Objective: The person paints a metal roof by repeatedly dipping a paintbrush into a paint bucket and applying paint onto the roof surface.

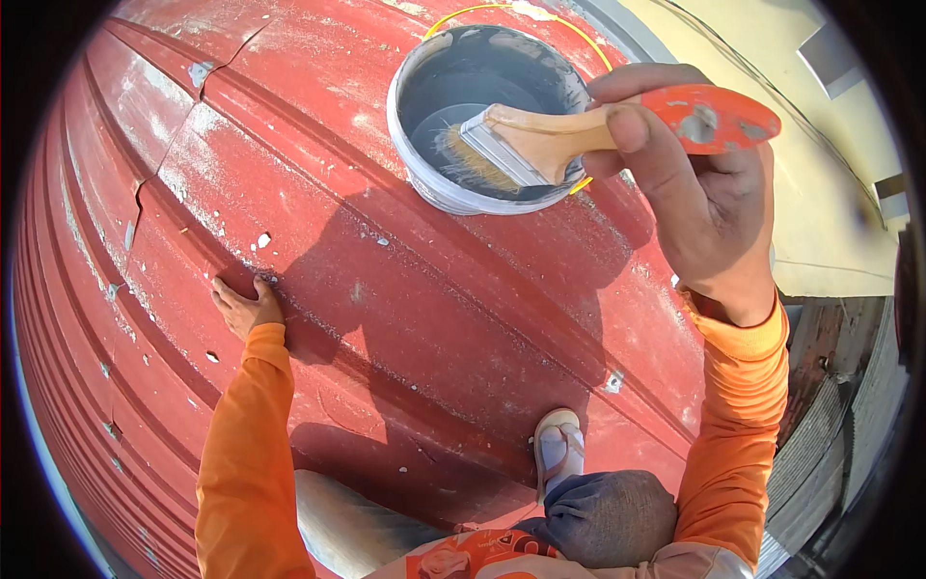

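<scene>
My right hand (694, 174) grips a flat paintbrush (561, 137) by its wooden handle, whose end is orange-red and spotted with grey paint. Pale bristles point down and left over the mouth of a white plastic bucket (448, 199). Inside the bucket is grey paint (463, 79), which also coats the inner wall. Whether the bristle tips touch the paint I cannot tell. Lower left, my left hand (249, 304) rests on a raised rib of the red metal roof (434, 289), fingers spread and nothing held.
Loose paint flakes (264, 239) and whitish worn patches dot the ribbed roof. A yellow bucket handle (600, 54) curves behind the rim. One foot in a flip-flop (558, 441) stands on the sheeting. A cream wall (817, 224) and grey corrugated sheets (814, 449) border the right side.
</scene>
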Action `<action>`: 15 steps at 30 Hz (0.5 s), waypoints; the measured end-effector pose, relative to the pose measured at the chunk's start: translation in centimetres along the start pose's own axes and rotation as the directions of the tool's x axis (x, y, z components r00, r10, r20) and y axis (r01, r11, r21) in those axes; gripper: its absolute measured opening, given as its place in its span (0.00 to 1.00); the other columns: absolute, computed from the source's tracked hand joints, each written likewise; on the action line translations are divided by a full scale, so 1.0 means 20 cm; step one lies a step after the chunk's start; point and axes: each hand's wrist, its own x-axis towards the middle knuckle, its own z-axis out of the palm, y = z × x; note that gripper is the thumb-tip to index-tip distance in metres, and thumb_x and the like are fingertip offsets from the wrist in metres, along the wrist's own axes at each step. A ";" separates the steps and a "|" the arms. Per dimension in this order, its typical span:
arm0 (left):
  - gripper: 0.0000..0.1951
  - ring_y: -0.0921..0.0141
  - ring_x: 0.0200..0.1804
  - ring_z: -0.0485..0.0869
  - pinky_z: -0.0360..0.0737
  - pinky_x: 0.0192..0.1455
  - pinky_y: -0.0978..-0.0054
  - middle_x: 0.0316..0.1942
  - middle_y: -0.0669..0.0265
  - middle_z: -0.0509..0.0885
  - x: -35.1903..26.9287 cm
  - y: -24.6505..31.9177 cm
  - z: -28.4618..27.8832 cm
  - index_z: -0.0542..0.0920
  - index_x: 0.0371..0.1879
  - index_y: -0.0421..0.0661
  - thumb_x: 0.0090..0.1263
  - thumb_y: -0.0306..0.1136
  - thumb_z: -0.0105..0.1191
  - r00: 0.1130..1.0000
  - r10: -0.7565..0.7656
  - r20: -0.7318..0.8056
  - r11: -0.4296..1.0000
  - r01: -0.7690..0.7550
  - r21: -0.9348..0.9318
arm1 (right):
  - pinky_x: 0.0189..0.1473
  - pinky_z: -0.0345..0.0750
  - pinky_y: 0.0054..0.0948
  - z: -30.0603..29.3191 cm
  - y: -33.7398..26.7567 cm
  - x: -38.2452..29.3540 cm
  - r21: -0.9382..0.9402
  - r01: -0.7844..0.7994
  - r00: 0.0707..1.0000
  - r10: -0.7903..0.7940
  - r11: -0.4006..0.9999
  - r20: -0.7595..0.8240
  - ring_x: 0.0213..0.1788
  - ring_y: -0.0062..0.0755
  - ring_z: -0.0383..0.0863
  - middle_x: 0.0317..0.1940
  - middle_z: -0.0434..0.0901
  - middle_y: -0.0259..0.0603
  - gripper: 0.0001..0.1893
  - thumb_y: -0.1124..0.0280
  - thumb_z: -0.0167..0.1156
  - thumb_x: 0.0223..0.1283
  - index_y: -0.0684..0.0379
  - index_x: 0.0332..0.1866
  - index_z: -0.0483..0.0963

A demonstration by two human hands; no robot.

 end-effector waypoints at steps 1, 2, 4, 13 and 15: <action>0.39 0.54 0.66 0.66 0.64 0.66 0.58 0.69 0.54 0.60 0.00 0.00 0.00 0.56 0.70 0.49 0.61 0.47 0.56 1.000 0.002 0.002 1.000 -0.002 0.001 | 0.30 0.73 0.23 0.09 0.09 0.05 -0.039 -0.017 0.994 0.021 0.999 0.110 0.27 0.23 0.78 0.29 0.80 0.38 0.16 0.60 0.56 0.65 0.64 0.44 0.77; 0.39 0.54 0.66 0.66 0.64 0.67 0.58 0.69 0.54 0.59 -0.01 0.00 0.00 0.56 0.70 0.49 0.61 0.48 0.56 1.000 0.002 -0.003 1.000 -0.002 -0.020 | 0.29 0.72 0.29 0.18 0.18 0.08 -0.135 0.015 0.995 -0.001 0.991 0.104 0.24 0.32 0.77 0.25 0.78 0.43 0.14 0.63 0.58 0.62 0.66 0.38 0.76; 0.39 0.54 0.66 0.66 0.64 0.67 0.58 0.69 0.54 0.59 -0.02 0.05 0.03 0.56 0.70 0.49 0.61 0.48 0.56 1.000 0.010 0.000 0.998 -0.010 -0.065 | 0.27 0.72 0.34 0.26 0.32 0.12 -0.255 0.046 0.995 -0.023 0.966 0.094 0.22 0.42 0.76 0.22 0.77 0.49 0.12 0.66 0.59 0.60 0.67 0.32 0.75; 0.40 0.55 0.65 0.67 0.66 0.65 0.59 0.68 0.54 0.61 0.00 -0.01 0.09 0.56 0.70 0.50 0.60 0.49 0.56 0.993 0.101 -0.054 0.994 -0.104 -0.042 | 0.36 0.78 0.29 0.02 0.17 -0.02 -0.088 -0.164 0.955 0.136 0.983 -0.265 0.29 0.30 0.81 0.26 0.81 0.42 0.16 0.61 0.53 0.67 0.66 0.44 0.76; 0.40 0.56 0.66 0.66 0.66 0.65 0.58 0.67 0.54 0.61 0.01 -0.02 0.10 0.55 0.70 0.50 0.60 0.50 0.56 0.992 0.101 -0.079 0.994 -0.103 -0.028 | 0.44 0.80 0.30 -0.10 0.12 -0.09 0.433 -0.088 0.895 0.262 0.897 -0.360 0.34 0.34 0.83 0.31 0.81 0.44 0.19 0.61 0.47 0.71 0.70 0.47 0.73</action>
